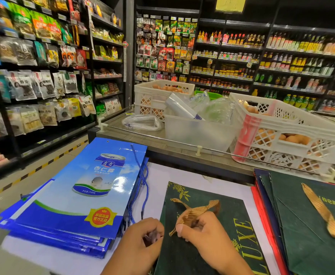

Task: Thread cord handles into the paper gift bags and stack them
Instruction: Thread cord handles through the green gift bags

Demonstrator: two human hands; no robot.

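1. Head view, near centre: flat dark-green paper gift bag with gold lettering lies on the white tabletop, between my two hands.
2. My right hand pinches the flat gold ribbon handle against the bag, thumb and fingers curled round its near end.
3. My left hand sits at the bag's left edge, fingers curled on sth small and dark; can't tell what.
4. Left: stack of flat blue glossy gift bags w/ blue twisted cord handles, cords trailing off the right side.
5. Far right: pile of dark-green bags, another gold ribbon on top.
6. Handling, my guess: ribbon is soft, light, floppy, so grip near the tip to feed it. Bag is stiff-ish paper but creases easily; hold it flat by an edge.
7. Far: white plastic egg crates on the counter.
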